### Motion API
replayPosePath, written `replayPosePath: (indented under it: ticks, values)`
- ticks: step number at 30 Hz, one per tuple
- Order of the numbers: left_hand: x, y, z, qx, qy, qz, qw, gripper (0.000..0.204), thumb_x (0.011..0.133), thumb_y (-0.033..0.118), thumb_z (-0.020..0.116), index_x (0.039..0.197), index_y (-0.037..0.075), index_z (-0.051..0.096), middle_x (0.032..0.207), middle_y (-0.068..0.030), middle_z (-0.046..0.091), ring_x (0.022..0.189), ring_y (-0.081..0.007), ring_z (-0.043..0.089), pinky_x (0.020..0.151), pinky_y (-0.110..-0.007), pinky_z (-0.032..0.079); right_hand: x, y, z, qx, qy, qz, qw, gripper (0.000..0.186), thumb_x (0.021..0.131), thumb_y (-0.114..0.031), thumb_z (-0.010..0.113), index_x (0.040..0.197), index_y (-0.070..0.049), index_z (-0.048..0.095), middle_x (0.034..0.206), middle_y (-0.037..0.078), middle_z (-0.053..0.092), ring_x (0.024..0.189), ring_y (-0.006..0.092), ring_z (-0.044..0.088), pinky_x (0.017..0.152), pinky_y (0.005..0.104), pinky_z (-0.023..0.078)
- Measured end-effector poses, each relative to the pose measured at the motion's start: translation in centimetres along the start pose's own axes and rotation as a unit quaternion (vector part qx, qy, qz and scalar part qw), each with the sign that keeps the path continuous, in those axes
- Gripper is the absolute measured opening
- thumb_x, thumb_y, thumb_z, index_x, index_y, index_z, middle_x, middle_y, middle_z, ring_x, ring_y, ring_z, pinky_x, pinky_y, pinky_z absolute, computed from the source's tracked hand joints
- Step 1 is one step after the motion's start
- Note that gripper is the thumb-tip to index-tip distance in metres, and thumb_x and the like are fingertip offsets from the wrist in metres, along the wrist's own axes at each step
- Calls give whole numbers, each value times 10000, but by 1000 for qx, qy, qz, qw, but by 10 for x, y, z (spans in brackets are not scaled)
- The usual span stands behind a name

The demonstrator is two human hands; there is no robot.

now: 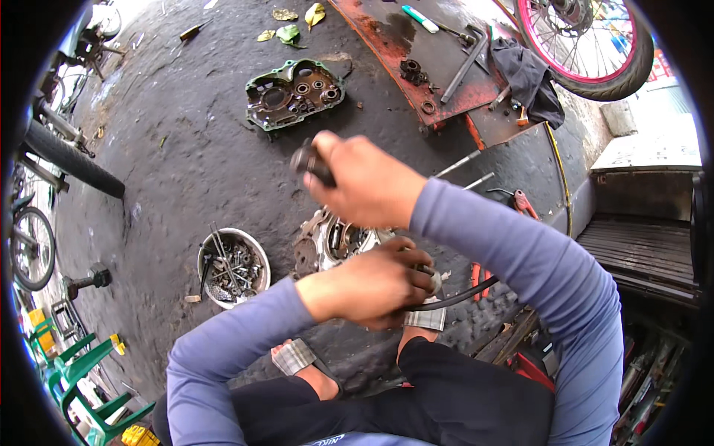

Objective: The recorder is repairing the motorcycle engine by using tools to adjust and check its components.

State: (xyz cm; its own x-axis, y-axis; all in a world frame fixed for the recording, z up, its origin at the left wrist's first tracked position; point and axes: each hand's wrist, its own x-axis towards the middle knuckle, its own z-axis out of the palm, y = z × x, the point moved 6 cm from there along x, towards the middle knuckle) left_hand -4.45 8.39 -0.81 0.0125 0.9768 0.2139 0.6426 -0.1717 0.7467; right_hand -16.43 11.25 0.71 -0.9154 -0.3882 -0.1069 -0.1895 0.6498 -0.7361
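A silver-grey engine block [333, 241] sits on the dark ground between my feet, partly covered by my hands. My right hand [368, 181] is raised over it, closed round a dark, round-ended metal piece [314, 165]; blur hides its exact kind. Lower down, my left hand [379, 286] lies against the near side of the engine with curled fingers. What those fingers hold is hidden. A black hose [465, 295] runs rightward from beside the left hand. Beyond the engine lies an open engine cover [295, 97] with a greenish gasket edge.
A metal bowl [262, 262] of bolts and small parts stands left of the engine. A red metal tray [387, 63] with tools lies far right, near a pink-rimmed wheel [587, 44]. Red-handled pliers [525, 203] lie right. Green plastic chairs [93, 364] and a tyre [74, 160] are left.
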Motion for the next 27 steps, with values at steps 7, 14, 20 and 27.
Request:
replayPosePath:
  ticks: [7,14,20,27]
  values:
    - [-86,-3,-81,37,262,-160,951,317,691,42,695,1006,76,706,1311,-71,666,1324,-355,530,1087,-500,408,54,76,-33,-9,54,220,974,640,946,-559,555,957,62,706,1028,308,690,1014,439,675,889,453,528]
    - [-224,-20,-20,-58,742,-295,599,81,946,53,605,990,7,655,981,-61,665,902,-174,615,841,-307,489,55,150,-29,208,82,353,909,652,884,-655,644,994,-23,526,649,0,454,507,151,455,521,363,460]
    - [-199,-93,131,141,379,-509,760,389,749,166,764,1096,33,649,1244,-163,571,1196,-372,528,1000,-480,449,19,186,-40,334,136,416,835,543,857,-631,703,836,-156,441,619,-18,429,469,123,430,453,331,403]
    - [-167,-125,127,199,438,-528,700,445,736,199,785,1126,34,646,1280,-179,560,1238,-387,504,1063,-509,398,-13,175,-68,397,196,380,812,473,889,-553,711,821,-176,434,604,-47,411,480,103,447,457,317,418]
